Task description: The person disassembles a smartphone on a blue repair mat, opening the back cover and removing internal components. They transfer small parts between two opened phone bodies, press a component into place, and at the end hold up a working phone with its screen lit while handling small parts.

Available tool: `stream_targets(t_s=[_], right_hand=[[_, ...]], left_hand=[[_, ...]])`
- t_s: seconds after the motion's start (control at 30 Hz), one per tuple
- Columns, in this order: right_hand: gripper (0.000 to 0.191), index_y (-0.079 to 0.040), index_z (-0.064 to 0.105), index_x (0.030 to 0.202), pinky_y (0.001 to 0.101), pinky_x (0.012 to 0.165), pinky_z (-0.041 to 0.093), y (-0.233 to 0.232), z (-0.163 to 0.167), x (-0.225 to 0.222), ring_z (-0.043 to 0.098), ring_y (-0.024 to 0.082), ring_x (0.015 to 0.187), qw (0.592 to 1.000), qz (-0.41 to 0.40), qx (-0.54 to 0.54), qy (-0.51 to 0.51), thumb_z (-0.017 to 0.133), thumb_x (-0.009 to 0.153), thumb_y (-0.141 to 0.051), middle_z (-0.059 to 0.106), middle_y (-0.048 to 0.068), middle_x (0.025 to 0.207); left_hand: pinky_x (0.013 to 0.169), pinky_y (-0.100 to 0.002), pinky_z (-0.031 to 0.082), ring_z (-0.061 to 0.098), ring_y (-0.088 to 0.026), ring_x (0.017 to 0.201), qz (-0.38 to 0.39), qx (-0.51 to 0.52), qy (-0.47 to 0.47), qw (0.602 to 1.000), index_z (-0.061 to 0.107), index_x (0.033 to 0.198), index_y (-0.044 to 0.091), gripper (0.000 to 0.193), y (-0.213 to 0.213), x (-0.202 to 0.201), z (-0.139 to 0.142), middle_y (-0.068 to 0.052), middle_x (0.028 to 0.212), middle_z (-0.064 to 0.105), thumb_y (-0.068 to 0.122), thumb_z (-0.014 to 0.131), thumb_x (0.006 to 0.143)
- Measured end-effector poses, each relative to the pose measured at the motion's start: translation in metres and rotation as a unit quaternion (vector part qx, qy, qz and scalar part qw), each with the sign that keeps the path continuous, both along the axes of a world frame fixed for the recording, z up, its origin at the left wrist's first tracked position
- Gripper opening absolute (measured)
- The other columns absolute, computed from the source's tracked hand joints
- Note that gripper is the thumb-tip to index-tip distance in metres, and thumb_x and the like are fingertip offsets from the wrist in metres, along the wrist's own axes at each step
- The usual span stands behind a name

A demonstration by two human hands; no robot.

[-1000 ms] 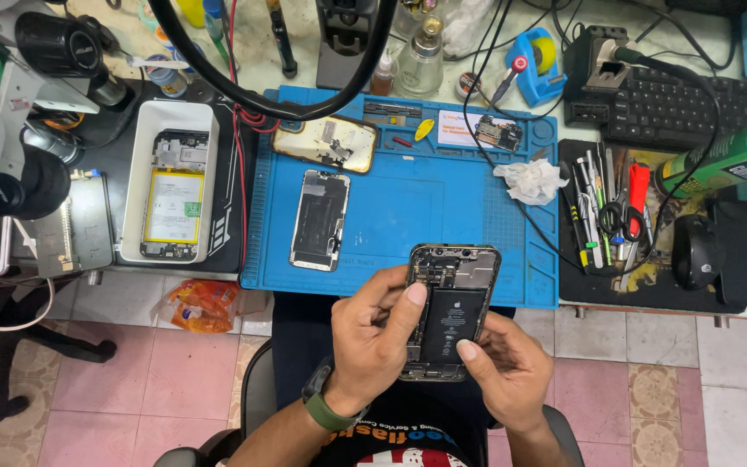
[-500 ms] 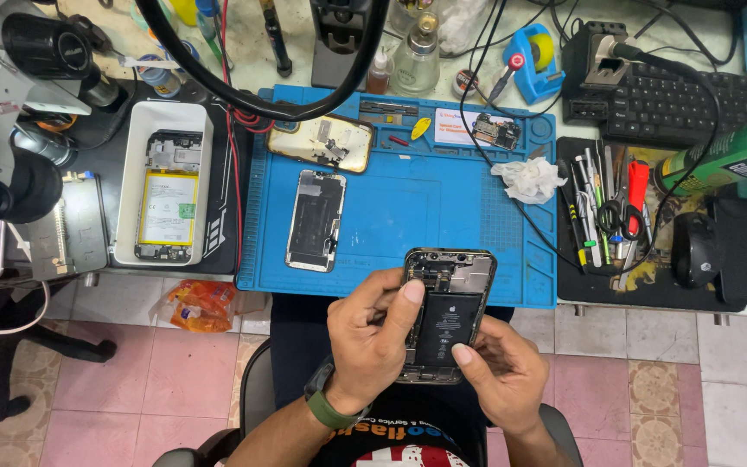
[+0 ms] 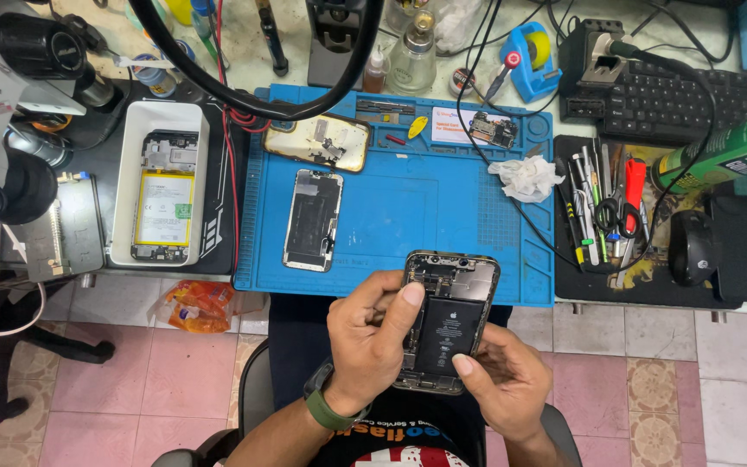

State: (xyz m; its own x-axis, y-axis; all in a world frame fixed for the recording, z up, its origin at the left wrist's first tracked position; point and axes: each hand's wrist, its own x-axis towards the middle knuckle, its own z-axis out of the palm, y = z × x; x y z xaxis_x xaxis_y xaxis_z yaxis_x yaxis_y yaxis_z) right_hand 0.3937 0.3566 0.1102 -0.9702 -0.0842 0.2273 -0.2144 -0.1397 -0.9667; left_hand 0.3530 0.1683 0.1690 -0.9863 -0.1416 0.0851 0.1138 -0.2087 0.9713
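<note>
both hands hold an opened phone over the lap, just below the blue mat. left hand grip wraps its side, thumb on top; right hand cups underneath, thumb on the battery.

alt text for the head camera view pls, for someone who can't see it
Seen from above, a left hand and right hand hold an opened phone, its black battery exposed, at the near edge of a blue repair mat. A detached phone screen lies on the mat, with hand tools in a tray to its right.
</note>
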Motion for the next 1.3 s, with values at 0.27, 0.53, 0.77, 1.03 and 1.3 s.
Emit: stream_targets(t_s=[0.27,0.53,0.77,1.03,1.3], right_hand=[[0.050,0.013,0.054,0.145,0.0305,0.090,0.056,-0.008,0.005,-0.014,0.070,0.017,0.103,0.996,-0.021,0.011,-0.081,0.068,0.098,0.001,0.073,0.019,0.116],[0.118,0.004,0.012,0.159,0.0441,0.095,0.047,-0.018,0.018,-0.073,0.052,0.044,0.125,0.888,0.036,0.459,-0.026,0.086,0.071,-0.022,0.040,0.029,0.145],[0.106,-0.004,0.022,0.161,0.0459,0.110,0.041,-0.005,-0.040,-0.125,0.051,0.039,0.129,0.883,0.130,0.449,0.029,0.082,0.074,-0.013,0.049,0.025,0.142],[0.104,-0.001,0.023,0.163,0.0490,0.116,0.035,0.019,-0.029,-0.135,0.043,0.040,0.139,0.826,0.175,0.507,0.171,0.082,0.079,-0.018,0.047,0.023,0.154],[0.027,-0.002,0.067,0.129,0.0398,0.115,0.044,-0.039,0.005,-0.081,0.062,0.032,0.125,0.936,0.016,0.307,0.172,0.068,0.105,-0.016,0.068,0.013,0.129]], left_hand=[[0.052,-0.019,0.044,0.057,0.001,0.063,0.039,-0.025,-0.017,0.999,0.070,0.110,-0.004,0.022,0.010,-0.006,-0.012,-0.002,0.075,0.075,0.016,0.063,0.103],[0.067,-0.028,0.056,0.067,-0.011,0.085,0.017,0.198,-0.209,0.957,0.050,0.108,0.007,0.020,0.031,-0.045,-0.097,-0.009,0.101,0.067,0.027,0.050,0.107],[0.100,-0.038,0.057,0.067,-0.022,0.115,-0.042,0.230,-0.185,0.955,0.045,0.135,0.004,0.036,0.007,-0.030,-0.143,-0.017,0.124,0.064,0.018,0.056,0.103],[0.050,-0.025,0.051,0.068,-0.014,0.057,-0.060,0.037,-0.240,0.968,0.070,0.108,-0.001,0.025,-0.093,0.106,-0.151,-0.010,0.076,0.074,0.022,0.060,0.103],[0.063,-0.036,0.057,0.073,-0.018,0.066,0.093,-0.363,-0.450,0.810,0.080,0.089,0.003,0.019,-0.251,0.145,-0.147,-0.010,0.075,0.077,0.020,0.072,0.088]])
